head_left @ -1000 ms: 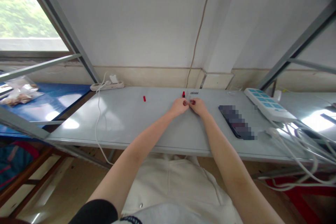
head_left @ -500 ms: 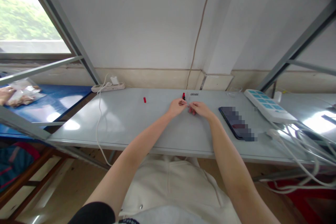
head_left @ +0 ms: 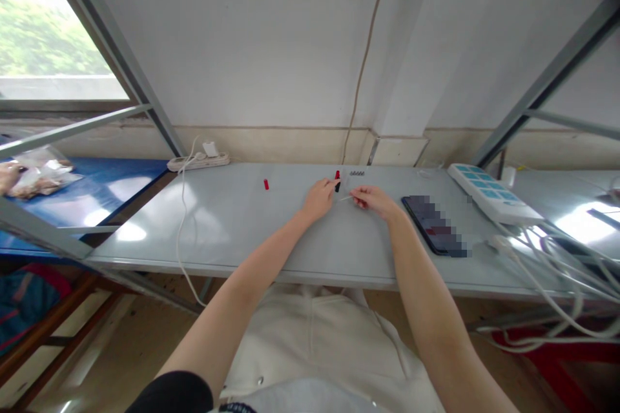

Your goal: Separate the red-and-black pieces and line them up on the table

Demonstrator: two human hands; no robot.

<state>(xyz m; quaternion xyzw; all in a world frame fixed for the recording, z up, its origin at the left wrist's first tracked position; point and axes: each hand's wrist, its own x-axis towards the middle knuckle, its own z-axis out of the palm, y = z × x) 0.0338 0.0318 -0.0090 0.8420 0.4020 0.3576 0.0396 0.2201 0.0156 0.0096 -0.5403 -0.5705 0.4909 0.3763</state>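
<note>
A small red-and-black tube is on the grey table, partly covered by a finger of my left hand. That hand lies low over the tabletop with its fingers stretched toward the tube; whether they grip it does not show. My right hand pinches one end of a thin whitish stick, which points left toward the other hand. Just behind the hands lies a row of small dark pieces. Farther left, a small red cylinder is on the table by itself.
A phone lies right of my right hand. Beyond it are a large white power strip and tangled white cables. A second power strip sits at the back left, its cord hanging over the front edge.
My hands have moved apart. The left has shifted slightly left and its fingers have straightened toward the red-and-black tube; the stick now shows clearly in my right hand.
</note>
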